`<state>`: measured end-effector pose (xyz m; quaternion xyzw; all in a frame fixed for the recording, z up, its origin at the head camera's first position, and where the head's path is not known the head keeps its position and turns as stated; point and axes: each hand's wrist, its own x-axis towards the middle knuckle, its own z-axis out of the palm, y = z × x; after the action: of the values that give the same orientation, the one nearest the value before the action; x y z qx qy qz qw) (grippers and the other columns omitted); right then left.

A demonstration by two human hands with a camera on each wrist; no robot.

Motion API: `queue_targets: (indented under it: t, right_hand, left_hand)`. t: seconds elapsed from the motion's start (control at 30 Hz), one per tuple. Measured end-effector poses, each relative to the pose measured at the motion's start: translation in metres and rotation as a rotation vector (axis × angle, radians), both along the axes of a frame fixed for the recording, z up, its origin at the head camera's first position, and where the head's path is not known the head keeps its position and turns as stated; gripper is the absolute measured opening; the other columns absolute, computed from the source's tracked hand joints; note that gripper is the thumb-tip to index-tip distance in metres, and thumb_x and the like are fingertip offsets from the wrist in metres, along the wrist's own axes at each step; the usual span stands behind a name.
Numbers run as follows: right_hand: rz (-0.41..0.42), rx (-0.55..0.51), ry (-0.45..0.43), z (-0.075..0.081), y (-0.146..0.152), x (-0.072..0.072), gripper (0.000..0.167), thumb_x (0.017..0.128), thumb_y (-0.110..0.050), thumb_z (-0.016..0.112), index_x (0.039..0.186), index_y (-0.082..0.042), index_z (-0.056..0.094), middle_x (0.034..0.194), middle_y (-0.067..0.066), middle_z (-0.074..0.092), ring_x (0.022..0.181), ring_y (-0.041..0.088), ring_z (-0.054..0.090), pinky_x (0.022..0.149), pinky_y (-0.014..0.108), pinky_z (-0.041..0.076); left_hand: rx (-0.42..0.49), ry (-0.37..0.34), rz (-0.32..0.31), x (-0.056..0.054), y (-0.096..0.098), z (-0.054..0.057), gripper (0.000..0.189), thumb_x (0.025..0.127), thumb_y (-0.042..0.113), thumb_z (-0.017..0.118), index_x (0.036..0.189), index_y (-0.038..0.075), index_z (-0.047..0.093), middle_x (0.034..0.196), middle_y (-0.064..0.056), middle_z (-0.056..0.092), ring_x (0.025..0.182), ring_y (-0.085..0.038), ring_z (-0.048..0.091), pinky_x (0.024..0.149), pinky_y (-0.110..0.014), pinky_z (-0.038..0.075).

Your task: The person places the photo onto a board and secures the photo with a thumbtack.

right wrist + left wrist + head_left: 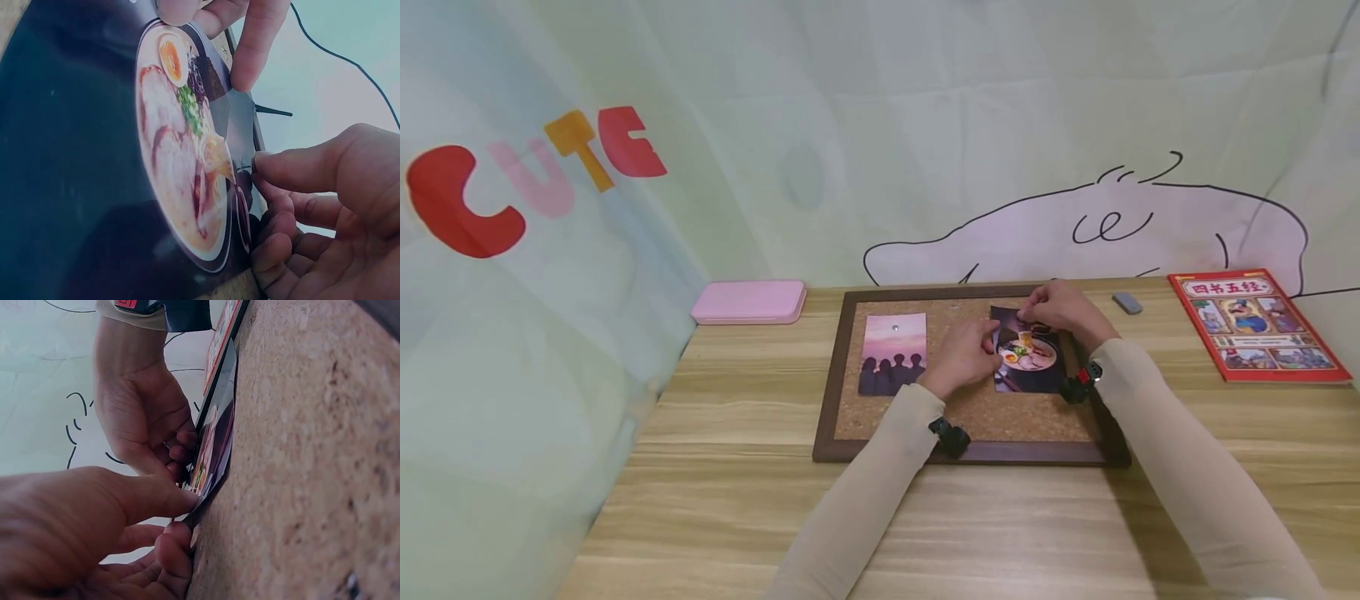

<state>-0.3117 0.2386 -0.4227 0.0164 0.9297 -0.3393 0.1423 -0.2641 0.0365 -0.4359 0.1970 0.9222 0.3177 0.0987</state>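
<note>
My left hand (pixel 964 357) holds the left edge of a food photo (pixel 1030 379), a print of a ramen bowl on a dark ground. In the left wrist view the photo's lower edge stands a little off the cork. My right hand (pixel 1063 310) is at the photo's top, and in the right wrist view its thumb and fingers pinch a small pin (pixel 245 167) whose thin shaft points at the photo. Both hands work over a brown-framed cork board (pixel 962 429). On its left side a sunset photo (pixel 891 354) of silhouetted people hangs from a silvery pin (pixel 895 328).
At the back left of the wooden table (pixel 722 517) lies a pink case (pixel 750 302). To the board's right are a small grey block (pixel 1127 302) and a red comic-style book (pixel 1258 325). A printed curtain (pixel 820 150) hangs behind the table.
</note>
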Motion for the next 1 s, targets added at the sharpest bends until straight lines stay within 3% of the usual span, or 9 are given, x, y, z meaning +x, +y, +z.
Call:
queue_targets:
  t: [0.2,0.37,0.73,1.0]
  right_hand:
    - [0.041,-0.02,0.021,-0.0003,0.0057,-0.0002,0.031,0.105,-0.026,0.065,0.117,0.003,0.069,0.117,0.02,0.062,0.102,0.031,0.058,0.074,0.027,0.048]
    - [0.085,-0.021,0.042,0.0015,0.0085,0.0003,0.029,0.104,-0.022,0.065,0.115,0.004,0.071,0.108,0.016,0.064,0.097,0.028,0.058,0.073,0.027,0.048]
    - [0.11,-0.068,0.031,-0.002,0.0092,0.0011,0.022,0.103,-0.015,0.068,0.114,0.003,0.075,0.103,0.014,0.069,0.099,0.028,0.057,0.08,0.03,0.046]
    - [0.088,-0.015,0.025,-0.0013,0.0043,0.0007,0.025,0.105,-0.016,0.066,0.112,0.006,0.075,0.1,0.014,0.067,0.096,0.029,0.058,0.082,0.034,0.046]
  left_hand:
    - [0.015,-0.013,0.014,-0.0017,0.0004,-0.0007,0.061,0.096,0.013,0.078,0.153,0.004,0.059,0.087,-0.001,0.062,0.074,-0.01,0.051,0.065,-0.021,0.038]
    - [0.033,-0.027,0.024,-0.0015,0.0008,-0.0001,0.06,0.097,0.012,0.077,0.153,0.005,0.059,0.087,-0.001,0.06,0.074,-0.011,0.05,0.063,-0.021,0.036]
    - [0.022,-0.023,0.025,-0.0007,-0.0001,0.0004,0.06,0.096,0.012,0.078,0.153,0.006,0.059,0.087,0.0,0.061,0.074,-0.01,0.05,0.064,-0.019,0.036]
    - [0.026,-0.045,0.019,-0.0006,-0.0009,0.0,0.061,0.097,0.013,0.077,0.154,0.006,0.058,0.089,-0.001,0.062,0.074,-0.01,0.051,0.065,-0.021,0.038]
